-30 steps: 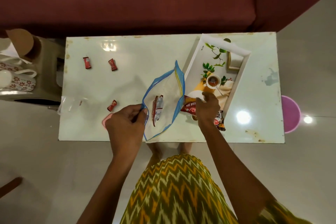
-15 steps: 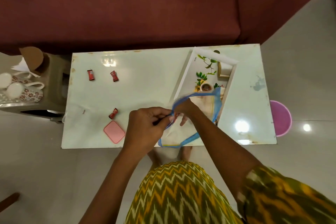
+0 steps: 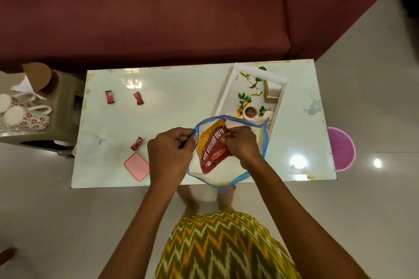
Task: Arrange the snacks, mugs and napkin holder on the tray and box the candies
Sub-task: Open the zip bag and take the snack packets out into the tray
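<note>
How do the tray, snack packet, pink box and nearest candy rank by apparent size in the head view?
1. tray
2. snack packet, partly hidden by the right hand
3. pink box
4. nearest candy

The packet is lifted nearer the camera, so its rank over the box is unsure.

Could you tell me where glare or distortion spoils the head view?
In the head view, bright lamp glare sits on the glossy table right of the zip bag, another on the far side near the candies, more on the floor; wide-angle distortion bows the sofa's edges; the snack packet lettering stays readable.
</note>
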